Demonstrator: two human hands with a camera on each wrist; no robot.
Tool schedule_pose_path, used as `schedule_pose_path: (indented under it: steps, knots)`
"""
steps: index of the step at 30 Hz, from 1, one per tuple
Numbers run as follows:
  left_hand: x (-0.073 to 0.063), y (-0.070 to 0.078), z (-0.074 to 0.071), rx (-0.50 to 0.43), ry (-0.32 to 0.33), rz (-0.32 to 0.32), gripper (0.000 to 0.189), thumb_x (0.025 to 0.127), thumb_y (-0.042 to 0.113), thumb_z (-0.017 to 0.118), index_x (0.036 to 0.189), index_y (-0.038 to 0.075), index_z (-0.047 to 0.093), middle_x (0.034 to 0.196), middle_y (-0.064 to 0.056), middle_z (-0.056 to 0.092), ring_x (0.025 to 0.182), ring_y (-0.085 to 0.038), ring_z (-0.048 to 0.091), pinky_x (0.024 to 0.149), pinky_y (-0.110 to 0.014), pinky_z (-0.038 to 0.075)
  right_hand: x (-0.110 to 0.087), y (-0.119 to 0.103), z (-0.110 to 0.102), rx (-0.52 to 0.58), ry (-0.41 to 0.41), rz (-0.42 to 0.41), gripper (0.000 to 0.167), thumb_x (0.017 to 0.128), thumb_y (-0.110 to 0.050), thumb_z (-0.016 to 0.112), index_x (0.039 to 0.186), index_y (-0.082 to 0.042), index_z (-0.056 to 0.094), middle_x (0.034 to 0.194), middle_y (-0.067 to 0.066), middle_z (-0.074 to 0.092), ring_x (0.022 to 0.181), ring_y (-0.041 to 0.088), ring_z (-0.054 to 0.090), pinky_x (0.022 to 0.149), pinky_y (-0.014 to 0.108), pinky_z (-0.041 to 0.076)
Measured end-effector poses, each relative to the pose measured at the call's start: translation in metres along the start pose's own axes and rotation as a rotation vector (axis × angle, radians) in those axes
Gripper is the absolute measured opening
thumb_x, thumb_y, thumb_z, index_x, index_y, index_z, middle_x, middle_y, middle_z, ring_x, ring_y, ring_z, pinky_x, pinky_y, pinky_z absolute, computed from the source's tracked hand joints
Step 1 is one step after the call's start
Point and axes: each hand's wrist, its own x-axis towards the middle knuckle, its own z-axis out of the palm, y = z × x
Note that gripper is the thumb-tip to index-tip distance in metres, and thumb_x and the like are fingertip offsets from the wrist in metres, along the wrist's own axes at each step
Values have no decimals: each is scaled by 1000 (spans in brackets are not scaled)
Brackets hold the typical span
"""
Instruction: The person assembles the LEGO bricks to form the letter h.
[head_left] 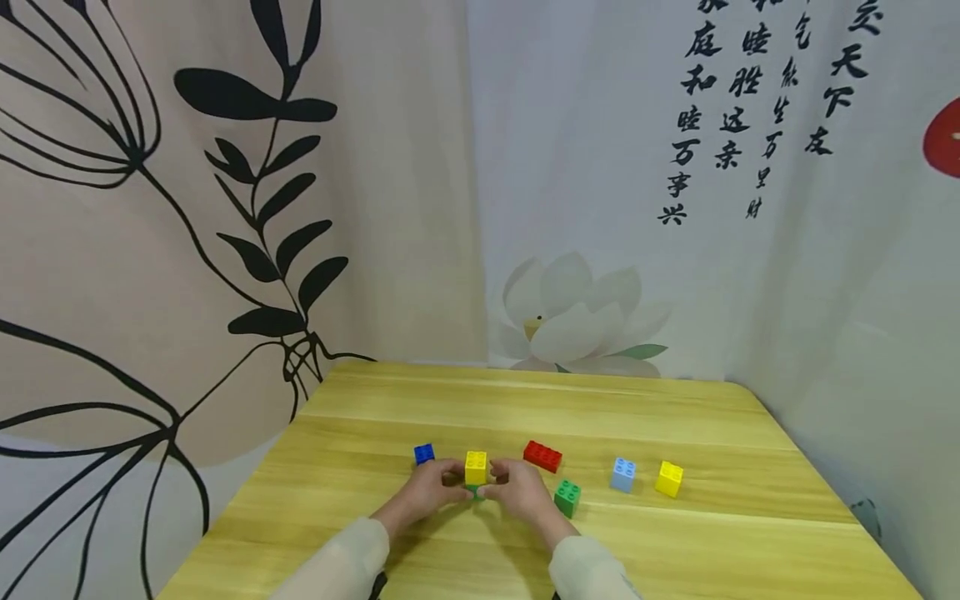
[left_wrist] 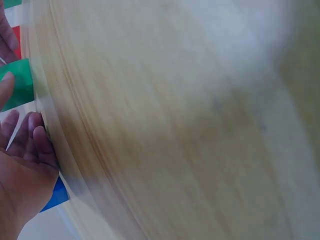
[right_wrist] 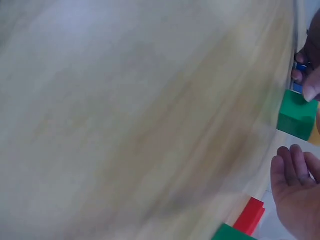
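In the head view, a yellow brick [head_left: 476, 467] sits on top of a green brick [head_left: 474, 490], between the two hands. The left hand [head_left: 429, 492] is at its left side; the left thumb lies on the green brick [left_wrist: 20, 82] in the left wrist view, with the fingers loosely bent. On the other side, the right hand [head_left: 523, 490] has its thumb and index finger close to the pair. Its fingers [right_wrist: 290, 160] stand apart from the green brick [right_wrist: 296, 117] in the right wrist view. Whether the right thumb touches is hard to tell.
A blue brick [head_left: 423, 453] shows partly behind the left hand. A red brick [head_left: 542, 456] and another green brick [head_left: 567, 497] lie near the right hand. Farther right are a light blue brick [head_left: 623, 474] and a second yellow brick [head_left: 669, 479] on the wooden table [head_left: 675, 550].
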Motion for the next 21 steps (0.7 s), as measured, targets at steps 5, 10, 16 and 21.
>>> schedule_pose_path:
  steps: [5, 10, 16, 21]
  knots:
    - [-5, 1, -2, -22, -9, -28, 56, 88, 20, 77, 135, -1, 55, 124, -17, 61, 111, -38, 59, 88, -52, 52, -5, -6, -6, 17, -8, 12, 57, 88, -20, 77, 134, 5, 56, 126, 19, 63, 114, 37, 59, 89, 50, 52]
    - [-8, 8, -7, -19, -9, -28, 59, 88, 24, 77, 137, 0, 54, 123, -18, 60, 104, -33, 60, 83, -48, 53, -9, -11, -16, 24, 3, -14, 59, 88, -22, 77, 135, 6, 55, 127, 19, 62, 116, 38, 58, 91, 51, 51]
    - [-8, 16, -14, -26, 22, -16, 61, 89, 26, 76, 140, 1, 52, 126, -19, 58, 103, -28, 58, 77, -43, 55, -12, -13, -30, -25, 54, -57, 59, 88, -27, 78, 134, 4, 57, 125, 18, 64, 114, 36, 60, 89, 48, 52]
    - [-5, 23, -23, 2, 85, -8, 58, 90, 24, 75, 139, 2, 53, 126, -20, 58, 105, -28, 58, 81, -41, 54, -17, -15, -47, -29, 79, -50, 58, 90, -29, 75, 136, 2, 57, 128, 18, 62, 115, 36, 58, 89, 46, 52]
